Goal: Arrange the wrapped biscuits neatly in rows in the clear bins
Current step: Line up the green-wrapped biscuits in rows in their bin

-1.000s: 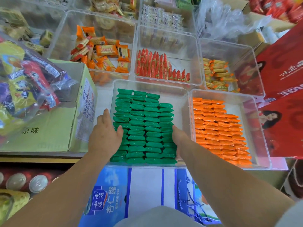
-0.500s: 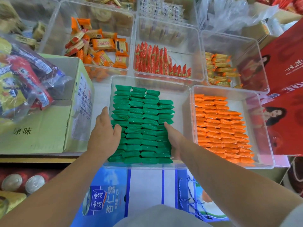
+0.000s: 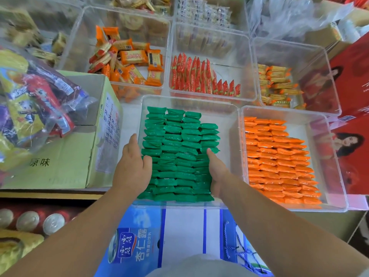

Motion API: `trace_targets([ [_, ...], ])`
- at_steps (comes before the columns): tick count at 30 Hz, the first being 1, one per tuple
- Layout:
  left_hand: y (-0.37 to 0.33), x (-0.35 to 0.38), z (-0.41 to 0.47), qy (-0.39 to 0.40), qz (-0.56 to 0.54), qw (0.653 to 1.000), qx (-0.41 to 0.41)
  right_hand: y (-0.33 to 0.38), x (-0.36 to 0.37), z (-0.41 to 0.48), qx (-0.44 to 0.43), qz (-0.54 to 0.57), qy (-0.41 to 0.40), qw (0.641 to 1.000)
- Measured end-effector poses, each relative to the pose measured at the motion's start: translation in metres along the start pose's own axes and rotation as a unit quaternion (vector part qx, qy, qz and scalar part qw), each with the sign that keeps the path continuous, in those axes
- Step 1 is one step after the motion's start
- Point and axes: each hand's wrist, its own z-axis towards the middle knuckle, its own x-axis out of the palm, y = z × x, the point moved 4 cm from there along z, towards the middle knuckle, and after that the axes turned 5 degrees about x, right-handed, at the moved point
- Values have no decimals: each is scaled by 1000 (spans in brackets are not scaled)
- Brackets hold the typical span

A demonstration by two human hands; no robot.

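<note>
Green wrapped biscuits (image 3: 179,154) lie in several rows inside a clear bin (image 3: 189,100) in the middle. My left hand (image 3: 131,166) presses flat against the left side of the green rows. My right hand (image 3: 216,172) presses flat against their right side, fingers straight. To the right, a second clear bin (image 3: 331,156) holds orange wrapped biscuits (image 3: 277,158) in neat rows.
Behind stand clear bins with loose orange packs (image 3: 127,60), upright red packs (image 3: 199,78) and yellow packs (image 3: 277,86). A green carton (image 3: 60,156) with a bag of snacks (image 3: 32,104) sits left. Cans (image 3: 30,220) and a blue box (image 3: 139,246) lie below.
Both hands slid a little farther along the sides of the green rows, squeezing them together. The camera tilted slightly, shifting the bins downward in view.
</note>
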Motion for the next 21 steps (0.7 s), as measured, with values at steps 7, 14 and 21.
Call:
trace_targets([
  [7, 1, 3, 0, 2, 5, 1000, -9, 33, -30, -7, -142, -89, -133, 977],
  [14, -5, -3, 35, -29, -40, 997, -52, 104, -22, 10, -138, -24, -69, 988],
  [21, -15, 1, 53, -35, -30, 998, -48, 119, -12, 43, -97, -31, -30, 994],
])
